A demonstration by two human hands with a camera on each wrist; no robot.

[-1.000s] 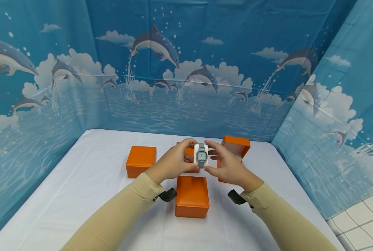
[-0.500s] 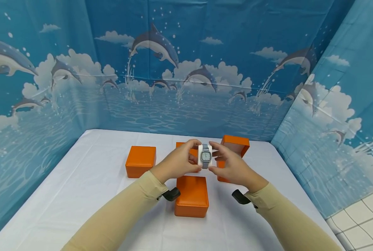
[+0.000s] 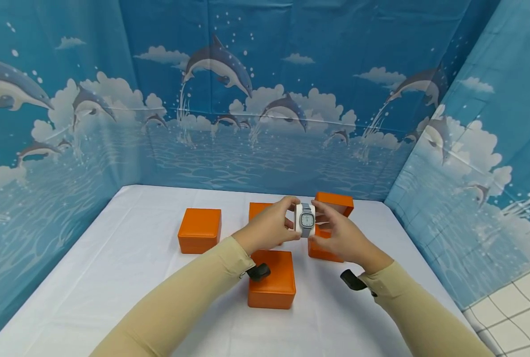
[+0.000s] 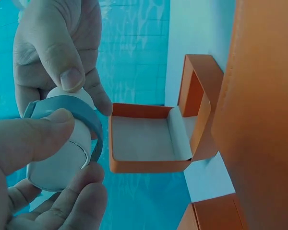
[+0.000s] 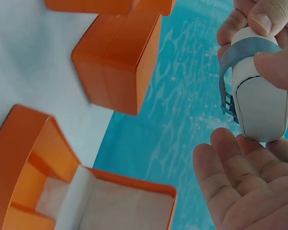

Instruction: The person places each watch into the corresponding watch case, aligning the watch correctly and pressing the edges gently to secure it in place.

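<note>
A wristwatch (image 3: 307, 220) with a grey-blue strap and squarish pale dial is wrapped round a white cushion (image 4: 53, 172). My left hand (image 3: 269, 225) holds the cushion from the left, thumb near and fingers on the far side. From the right, my right hand (image 3: 347, 238) pinches it between thumb and fingers. In the right wrist view the strap's buckle (image 5: 228, 105) shows on the cushion's side. The watch is upright, dial towards me, overlapping an orange box (image 3: 324, 254) in the head view. That box stands open, with a pale lining (image 4: 139, 139) inside and its lid raised.
Closed orange boxes stand on the white-covered table (image 3: 113, 277): one left (image 3: 200, 230), one near the front (image 3: 271, 282), one at the middle back (image 3: 258, 209) partly hidden by my left hand. A blue dolphin-print curtain (image 3: 247, 148) encloses the back and sides.
Both hands have moved steadily to the right with the watch and cushion, from over the middle back box to in front of the open box. The boxes have stayed put.
</note>
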